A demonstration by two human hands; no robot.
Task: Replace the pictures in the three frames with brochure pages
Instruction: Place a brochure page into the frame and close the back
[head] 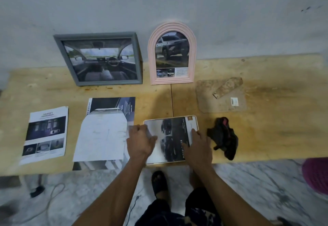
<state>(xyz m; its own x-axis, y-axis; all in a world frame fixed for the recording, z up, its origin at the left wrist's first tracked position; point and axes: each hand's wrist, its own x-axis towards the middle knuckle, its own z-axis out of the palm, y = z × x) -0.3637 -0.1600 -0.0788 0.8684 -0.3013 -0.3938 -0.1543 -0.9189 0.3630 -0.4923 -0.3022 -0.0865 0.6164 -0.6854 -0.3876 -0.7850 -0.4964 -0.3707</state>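
A long wooden table [266, 137] runs along a grey wall. Leaning on that wall stand a grey frame [99, 59] showing a car interior and, just right of it, a pink arched frame [172, 53] showing a pickup. Flat on the table lie a large brochure spread [104, 131] with a white sheet over it, a brochure page [45, 135] at far left, and a brown backing board [221, 96] at right. At the near edge a third frame [171, 138] lies flat, a dark car page over it — the left hand [140, 140] pinches the page's left edge, the right hand [198, 144] presses straight fingers on its right side. A black cloth [224, 137] lies just right.
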